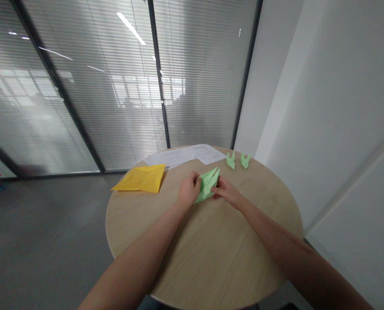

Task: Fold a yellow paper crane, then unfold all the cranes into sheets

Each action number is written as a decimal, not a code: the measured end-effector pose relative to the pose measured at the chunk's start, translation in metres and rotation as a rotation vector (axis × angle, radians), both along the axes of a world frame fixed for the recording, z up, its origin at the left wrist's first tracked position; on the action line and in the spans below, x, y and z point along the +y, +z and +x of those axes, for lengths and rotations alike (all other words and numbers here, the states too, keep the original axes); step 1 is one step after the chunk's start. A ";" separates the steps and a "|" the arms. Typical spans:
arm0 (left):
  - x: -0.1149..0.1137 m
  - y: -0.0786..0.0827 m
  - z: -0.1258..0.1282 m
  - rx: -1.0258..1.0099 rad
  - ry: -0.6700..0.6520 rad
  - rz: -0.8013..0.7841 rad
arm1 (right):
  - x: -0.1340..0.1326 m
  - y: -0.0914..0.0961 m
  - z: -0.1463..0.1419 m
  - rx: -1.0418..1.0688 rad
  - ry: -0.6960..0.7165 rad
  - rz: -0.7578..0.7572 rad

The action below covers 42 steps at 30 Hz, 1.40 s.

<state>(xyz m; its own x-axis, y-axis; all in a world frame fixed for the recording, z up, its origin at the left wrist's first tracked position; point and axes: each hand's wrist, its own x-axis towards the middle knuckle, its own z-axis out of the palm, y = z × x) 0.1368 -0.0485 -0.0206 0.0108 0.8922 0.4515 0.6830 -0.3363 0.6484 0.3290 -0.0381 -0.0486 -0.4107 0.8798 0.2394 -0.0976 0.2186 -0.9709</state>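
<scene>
Left hand (189, 189) pinches folded green paper (207, 184) at its left side; right hand (228, 192) grasps right side, some fingers hidden. For neat fold, probably best: left keeps layers aligned, right presses crease gently, with care for slender tips. Paper looks light green, layered, pointed at top; is above middle of round table (204, 258). Farther right, two small green folded pieces (231, 161); at left, yellow paper (143, 178).

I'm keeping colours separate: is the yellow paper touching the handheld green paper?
Apart: the head view shows tabletop and the left hand between yellow paper and handheld green paper.
</scene>
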 end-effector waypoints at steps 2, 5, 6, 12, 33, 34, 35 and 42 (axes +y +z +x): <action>0.000 0.000 0.000 -0.013 0.000 -0.004 | -0.001 0.000 0.000 0.005 0.004 -0.005; 0.002 -0.001 -0.001 -0.033 -0.033 -0.017 | -0.001 0.000 -0.001 0.011 0.008 -0.023; 0.002 -0.001 -0.001 -0.041 -0.048 -0.022 | -0.001 0.000 -0.001 0.015 0.010 -0.028; 0.004 -0.001 -0.002 -0.055 -0.072 -0.015 | 0.000 -0.001 -0.001 0.045 0.014 -0.025; 0.000 0.011 -0.004 -0.053 -0.054 -0.060 | 0.000 0.000 0.002 0.069 0.072 -0.056; 0.000 0.011 -0.004 -0.045 -0.056 -0.064 | 0.000 0.000 0.002 0.072 0.069 -0.061; 0.001 0.010 -0.004 -0.040 -0.058 -0.066 | 0.000 0.000 0.002 0.075 0.064 -0.067; 0.004 0.009 -0.005 -0.016 -0.057 -0.085 | -0.004 0.006 0.001 0.128 0.043 -0.086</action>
